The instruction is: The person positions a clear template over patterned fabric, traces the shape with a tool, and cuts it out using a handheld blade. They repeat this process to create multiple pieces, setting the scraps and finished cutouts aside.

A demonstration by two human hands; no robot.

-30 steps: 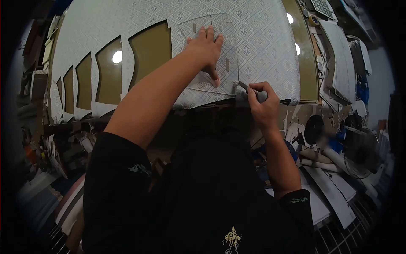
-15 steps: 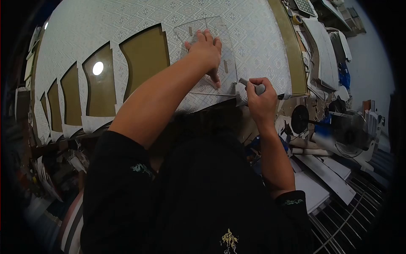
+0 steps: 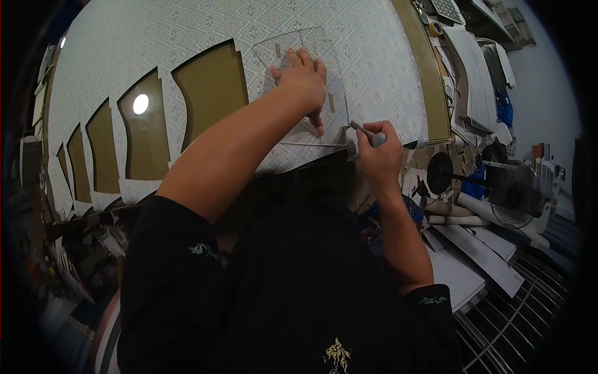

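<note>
A pale patterned fabric (image 3: 374,68) covers the work table, with curved pieces cut out of it at the left. On it lies a clear template (image 3: 333,65) with small tape-like strips. My left hand (image 3: 303,84) presses flat on the template, fingers spread. In my right hand (image 3: 381,153) is a grey-handled cutter (image 3: 371,135), its tip touching the fabric by the template's lower right corner, near the table's front edge.
Olive board (image 3: 212,84) shows through the cut openings. At the right stand a black fan (image 3: 514,196), white sheets (image 3: 458,277) and a wire rack (image 3: 511,330). A yellow tape roll (image 3: 435,28) lies at the upper right.
The cutter has moved slightly left and its tip now meets the template's edge. My left hand stays on the template. The head view has shifted slightly.
</note>
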